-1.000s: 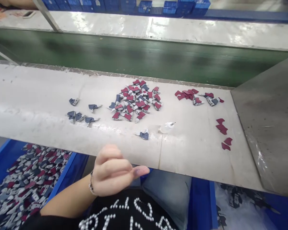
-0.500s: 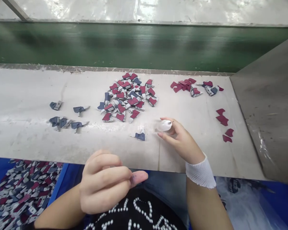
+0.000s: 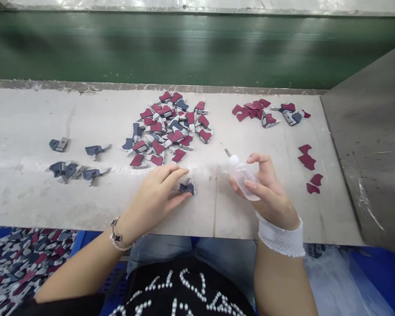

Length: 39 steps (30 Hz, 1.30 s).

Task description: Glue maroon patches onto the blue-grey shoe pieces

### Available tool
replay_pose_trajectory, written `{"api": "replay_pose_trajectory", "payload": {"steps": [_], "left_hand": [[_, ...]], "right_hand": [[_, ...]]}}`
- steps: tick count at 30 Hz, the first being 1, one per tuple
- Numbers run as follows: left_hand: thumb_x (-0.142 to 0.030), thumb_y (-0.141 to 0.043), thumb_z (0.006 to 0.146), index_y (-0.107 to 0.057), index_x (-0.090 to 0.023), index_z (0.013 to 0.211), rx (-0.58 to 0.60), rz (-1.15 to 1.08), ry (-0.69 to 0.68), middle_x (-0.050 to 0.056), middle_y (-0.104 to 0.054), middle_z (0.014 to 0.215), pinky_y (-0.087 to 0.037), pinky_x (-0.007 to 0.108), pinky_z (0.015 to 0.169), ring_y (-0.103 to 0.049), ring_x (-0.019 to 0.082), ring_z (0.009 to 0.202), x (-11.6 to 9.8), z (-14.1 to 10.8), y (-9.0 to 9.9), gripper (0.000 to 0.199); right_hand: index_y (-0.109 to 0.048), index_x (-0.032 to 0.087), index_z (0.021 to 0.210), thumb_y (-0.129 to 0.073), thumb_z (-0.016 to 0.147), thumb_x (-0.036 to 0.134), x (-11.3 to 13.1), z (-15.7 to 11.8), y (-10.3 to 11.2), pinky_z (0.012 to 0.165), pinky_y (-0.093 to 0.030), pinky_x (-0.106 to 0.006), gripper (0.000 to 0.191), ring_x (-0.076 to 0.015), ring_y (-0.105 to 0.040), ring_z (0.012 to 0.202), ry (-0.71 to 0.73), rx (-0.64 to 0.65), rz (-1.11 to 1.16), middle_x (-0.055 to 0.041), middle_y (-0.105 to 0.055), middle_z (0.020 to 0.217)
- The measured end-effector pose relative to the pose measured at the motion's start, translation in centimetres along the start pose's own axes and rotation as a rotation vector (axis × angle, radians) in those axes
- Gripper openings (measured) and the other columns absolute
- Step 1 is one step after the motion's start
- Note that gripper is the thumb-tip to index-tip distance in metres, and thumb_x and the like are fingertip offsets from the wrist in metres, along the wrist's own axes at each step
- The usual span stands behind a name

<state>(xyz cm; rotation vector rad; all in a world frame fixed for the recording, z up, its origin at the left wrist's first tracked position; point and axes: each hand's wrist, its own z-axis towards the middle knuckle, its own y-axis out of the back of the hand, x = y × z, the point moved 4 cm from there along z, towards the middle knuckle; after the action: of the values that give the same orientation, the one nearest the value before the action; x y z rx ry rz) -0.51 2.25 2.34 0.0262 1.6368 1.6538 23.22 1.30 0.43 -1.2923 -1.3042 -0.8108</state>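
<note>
On the table in front of me, my left hand [image 3: 161,188] is around a small blue-and-grey plastic part [image 3: 186,188], the thumb at its near edge and the forefinger at its far side. That part still lies on the table surface. My right hand [image 3: 266,188] is closed on a translucent squeeze bottle [image 3: 244,177] with a thin metal nozzle, tilted so the nozzle points up and to the left. A heap of parts with dark red faces [image 3: 171,127] lies just beyond my left hand.
Several blue-and-grey parts [image 3: 94,174] lie on the left. Dark red flat pieces [image 3: 250,109] are piled at the back right, with more red pieces [image 3: 307,161] near the metal side panel [image 3: 375,145]. A bin of finished-looking parts [image 3: 26,263] stands at lower left.
My left hand has moved forward from near my body to the blue-and-grey part. My right hand has tipped the bottle, so its side and nozzle now show. The view has shifted slightly.
</note>
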Motion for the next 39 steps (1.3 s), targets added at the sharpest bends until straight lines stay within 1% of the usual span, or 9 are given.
{"api": "replay_pose_trajectory", "payload": {"steps": [3,6,12,15,19,22,26,34,39], "left_hand": [[-0.038,-0.068,0.087,-0.058,-0.023,0.117,0.156,-0.093,0.012,0.008,-0.060,0.119,-0.052,0.045,0.092,-0.057,0.025,0.109,1.3,0.7,-1.5,0.035],[-0.047,-0.075,0.078,-0.056,-0.023,0.121,0.215,-0.134,-0.006,0.009,-0.057,0.125,-0.049,0.047,0.096,-0.054,0.028,0.114,1.7,0.4,-2.1,0.052],[-0.029,-0.066,0.089,-0.060,-0.021,0.093,0.224,-0.329,0.085,0.004,-0.066,0.100,-0.052,0.036,0.078,-0.062,0.020,0.090,1.7,0.2,-1.9,0.011],[-0.030,-0.071,0.085,-0.063,-0.021,0.097,0.323,-0.542,0.204,0.002,-0.067,0.089,-0.051,0.028,0.064,-0.060,0.015,0.072,1.3,1.1,-1.2,0.018],[-0.030,-0.075,0.081,-0.068,-0.022,0.102,0.480,-0.992,0.289,0.003,-0.067,0.092,-0.050,0.024,0.065,-0.059,0.014,0.077,0.3,2.2,-1.7,0.024],[-0.031,-0.070,0.087,-0.067,-0.023,0.105,0.527,-1.302,0.407,0.001,-0.064,0.081,-0.046,0.020,0.060,-0.055,0.009,0.066,0.2,2.1,-3.3,0.020],[-0.034,-0.058,0.095,-0.062,-0.022,0.117,0.567,-1.500,0.527,0.001,-0.059,0.075,-0.046,0.019,0.056,-0.054,0.010,0.064,0.1,1.5,-4.6,0.026],[-0.030,-0.065,0.087,-0.065,-0.015,0.092,0.381,-1.791,0.865,-0.003,-0.039,0.070,-0.024,0.010,0.042,-0.027,0.003,0.053,0.9,1.7,-4.3,0.016],[-0.033,-0.072,0.085,-0.067,-0.012,0.088,0.184,-1.957,0.854,-0.005,-0.030,0.065,-0.022,0.007,0.039,-0.022,0.002,0.051,1.9,2.0,-4.4,0.021]], "right_hand": [[-0.052,0.033,0.112,-0.072,0.083,0.038,0.5,-1.1,1.1,0.070,-0.049,-0.036,0.036,-0.0213,-0.060,0.077,0.031,-0.019,-0.015,-0.0007,-0.061,0.085],[-0.056,0.035,0.116,-0.079,0.077,0.036,1.1,-2.1,1.9,0.063,-0.050,-0.035,0.046,-0.0224,-0.059,0.075,0.080,-0.039,-0.018,-0.0009,-0.059,0.082],[-0.053,0.038,0.122,-0.072,0.081,0.028,1.4,-2.9,2.4,0.045,-0.037,-0.027,0.046,-0.0146,-0.045,0.051,0.162,0.066,0.027,0.0028,-0.052,0.069],[-0.061,0.032,0.117,-0.077,0.074,0.030,1.0,-3.3,3.2,0.039,-0.034,-0.025,0.046,-0.0096,-0.042,0.045,0.289,0.116,0.036,-0.0002,-0.058,0.082],[-0.061,0.032,0.118,-0.083,0.066,0.036,0.6,-4.1,4.4,0.039,-0.035,-0.024,0.056,-0.0116,-0.048,0.049,0.379,0.070,0.095,0.0009,-0.061,0.079],[-0.063,0.027,0.114,-0.080,0.071,0.040,0.5,-4.1,4.5,0.041,-0.035,-0.025,0.048,-0.0123,-0.047,0.050,0.361,0.035,0.123,0.0018,-0.059,0.070],[-0.062,0.027,0.116,-0.076,0.074,0.054,0.5,-2.7,3.0,0.038,-0.034,-0.023,0.051,-0.0115,-0.045,0.044,0.313,0.156,0.182,0.0023,-0.060,0.065],[-0.062,0.028,0.119,-0.079,0.074,0.036,0.9,-0.9,0.0,0.044,-0.043,-0.023,0.048,-0.0143,-0.060,0.058,0.200,0.303,0.270,-0.0047,-0.068,0.090],[-0.062,0.028,0.118,-0.081,0.071,0.021,-0.5,-1.0,-0.9,0.049,-0.048,-0.020,0.051,-0.0130,-0.063,0.064,0.055,0.445,0.305,-0.0046,-0.067,0.097]]}}
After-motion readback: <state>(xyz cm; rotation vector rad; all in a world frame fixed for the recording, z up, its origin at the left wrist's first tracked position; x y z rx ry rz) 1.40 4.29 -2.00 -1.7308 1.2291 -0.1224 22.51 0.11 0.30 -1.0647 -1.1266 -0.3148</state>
